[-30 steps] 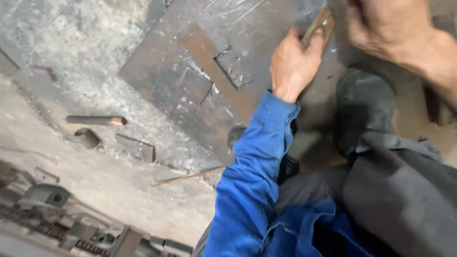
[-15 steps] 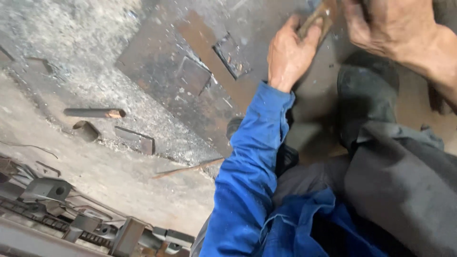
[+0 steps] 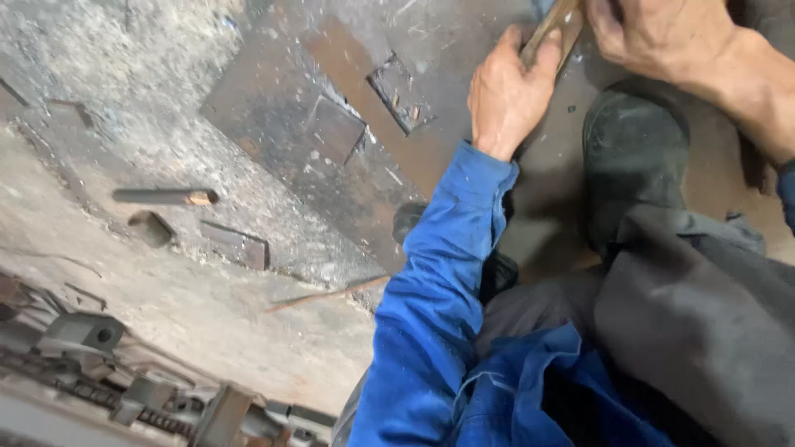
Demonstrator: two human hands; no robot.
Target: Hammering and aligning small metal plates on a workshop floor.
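Here, at upper right of the frame: left hand (image 3: 509, 95) and right hand (image 3: 654, 37) both clamped on a flat metal bar (image 3: 553, 31) | likely stiff, heavy, sharp-edged; best gripped along its long sides | over a scorched steel plate (image 3: 331, 141).

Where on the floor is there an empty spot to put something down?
Bare concrete lies between the thin rod and the machine parts. The steel plate is crowded with cut-outs, and both hands, left hand and right hand, fill its top edge.
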